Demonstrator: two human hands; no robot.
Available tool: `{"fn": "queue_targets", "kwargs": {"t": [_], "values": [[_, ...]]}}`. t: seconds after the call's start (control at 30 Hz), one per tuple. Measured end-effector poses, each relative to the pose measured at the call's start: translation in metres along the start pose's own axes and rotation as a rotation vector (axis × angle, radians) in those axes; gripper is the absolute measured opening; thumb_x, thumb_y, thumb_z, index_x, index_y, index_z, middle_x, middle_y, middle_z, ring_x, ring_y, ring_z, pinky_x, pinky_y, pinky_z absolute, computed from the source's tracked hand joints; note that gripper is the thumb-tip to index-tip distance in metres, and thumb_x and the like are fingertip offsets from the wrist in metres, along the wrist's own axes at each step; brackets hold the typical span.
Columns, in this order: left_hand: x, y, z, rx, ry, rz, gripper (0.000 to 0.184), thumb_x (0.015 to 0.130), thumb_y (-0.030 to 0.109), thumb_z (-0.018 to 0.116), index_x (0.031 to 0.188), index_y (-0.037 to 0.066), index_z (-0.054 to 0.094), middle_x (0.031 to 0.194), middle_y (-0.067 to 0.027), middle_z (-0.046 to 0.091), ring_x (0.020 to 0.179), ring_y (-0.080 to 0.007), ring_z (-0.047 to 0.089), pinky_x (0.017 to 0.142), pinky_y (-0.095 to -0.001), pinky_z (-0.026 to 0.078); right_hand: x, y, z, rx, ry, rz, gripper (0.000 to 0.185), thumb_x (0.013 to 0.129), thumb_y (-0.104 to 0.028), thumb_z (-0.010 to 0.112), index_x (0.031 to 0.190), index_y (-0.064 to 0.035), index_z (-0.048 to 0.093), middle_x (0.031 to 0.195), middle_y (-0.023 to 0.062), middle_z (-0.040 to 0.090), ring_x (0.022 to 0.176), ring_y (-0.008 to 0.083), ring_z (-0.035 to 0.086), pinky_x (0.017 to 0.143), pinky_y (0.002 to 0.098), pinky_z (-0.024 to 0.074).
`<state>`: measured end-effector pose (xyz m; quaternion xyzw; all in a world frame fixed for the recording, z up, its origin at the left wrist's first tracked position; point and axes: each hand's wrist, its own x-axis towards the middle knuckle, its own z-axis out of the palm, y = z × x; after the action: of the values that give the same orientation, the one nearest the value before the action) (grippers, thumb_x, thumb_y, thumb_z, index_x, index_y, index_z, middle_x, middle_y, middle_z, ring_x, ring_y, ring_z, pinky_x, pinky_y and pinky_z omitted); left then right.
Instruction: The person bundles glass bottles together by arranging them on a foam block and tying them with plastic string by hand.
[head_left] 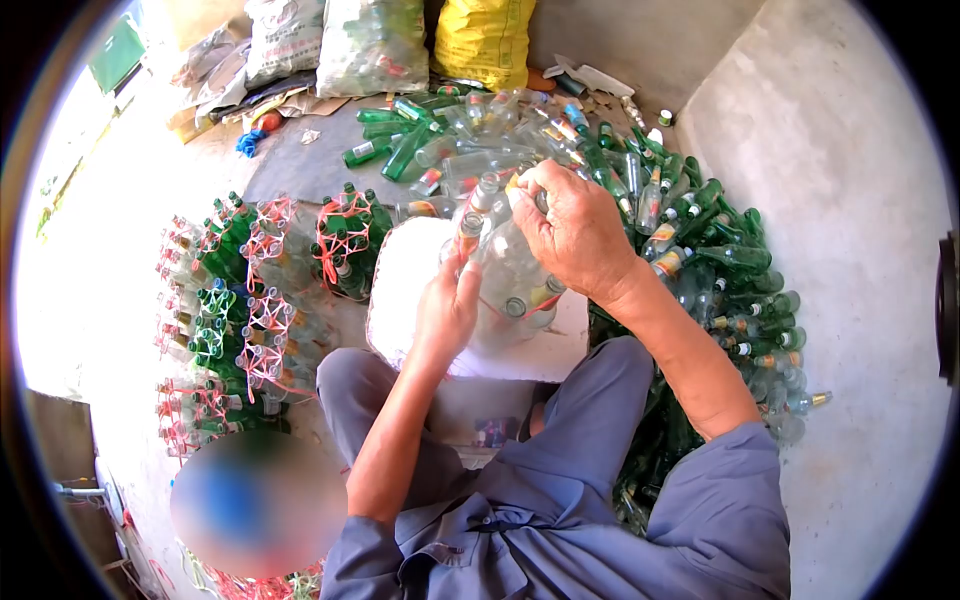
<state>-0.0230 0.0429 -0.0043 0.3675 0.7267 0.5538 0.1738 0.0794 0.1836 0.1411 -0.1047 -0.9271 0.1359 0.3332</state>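
Head view: glass bottles clustered on white support, left hand gripping one neck, right hand pinched closed, contents unclear; we reckon an uneven tug could topple them.

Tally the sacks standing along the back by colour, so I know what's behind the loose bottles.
White: 2 (printed sack, see-through sack)
Yellow: 1 (yellow sack)
Total: 3 sacks
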Motion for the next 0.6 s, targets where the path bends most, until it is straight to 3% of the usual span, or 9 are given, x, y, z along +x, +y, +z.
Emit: {"fn": "queue_targets", "kwargs": {"t": [0.07,0.17,0.3,0.5,0.6], "values": [[-0.001,-0.002,0.002,-0.01,0.007,0.001,0.056,0.103,0.042,0.047,0.124,-0.008,0.06,0.077,-0.0172,0.066,0.076,-0.0279,0.067,0.075,-0.0395,0.051,-0.004,0.001,0.001,0.025,-0.009,0.021,0.011,0.092,-0.01,0.067,0.097,-0.0028,0.06,0.082,0.0129,0.068,0.076,0.0364,0.068,0.065,0.0414,0.0529],[-0.002,0.007,-0.003,-0.014,-0.041,-0.08,0.051,0.101,0.039,0.048,0.127,-0.004,0.06,0.096,-0.0306,0.069,0.097,-0.0469,0.067,0.086,-0.0493,0.05,-0.008,0.008,0.002,-0.002,0.047,-0.004,0.012,0.093,-0.011,0.067,0.099,-0.0023,0.06,0.083,0.0135,0.068,0.075,0.0364,0.068,0.065,0.0409,0.0529],[-0.002,0.008,-0.004,0.007,-0.039,-0.05,0.051,0.102,0.04,0.047,0.126,-0.004,0.06,0.094,-0.0302,0.069,0.095,-0.0471,0.067,0.084,-0.0505,0.05,-0.01,0.008,-0.005,0.023,0.012,0.04,0.015,0.094,-0.013,0.068,0.1,-0.0022,0.061,0.084,0.0141,0.067,0.074,0.0362,0.067,0.065,0.0409,0.0528],[-0.001,0.013,-0.005,0.018,-0.039,-0.037,0.049,0.102,0.039,0.047,0.123,-0.003,0.061,0.09,-0.0296,0.069,0.092,-0.0488,0.067,0.082,-0.0519,0.05,-0.009,-0.007,0.005,-0.012,0.026,-0.065,0.016,0.096,-0.016,0.066,0.104,-0.0022,0.062,0.083,0.014,0.066,0.075,0.035,0.065,0.068,0.041,0.0526],[-0.001,0.003,-0.002,0.048,0.002,0.029,0.053,0.103,0.04,0.045,0.124,-0.007,0.061,0.078,-0.0203,0.067,0.077,-0.0325,0.068,0.076,-0.042,0.052,-0.012,0.0,0.004,0.032,0.02,-0.019,0.016,0.096,-0.016,0.066,0.105,-0.0026,0.063,0.083,0.0138,0.067,0.079,0.0349,0.066,0.072,0.0412,0.0525]]}}
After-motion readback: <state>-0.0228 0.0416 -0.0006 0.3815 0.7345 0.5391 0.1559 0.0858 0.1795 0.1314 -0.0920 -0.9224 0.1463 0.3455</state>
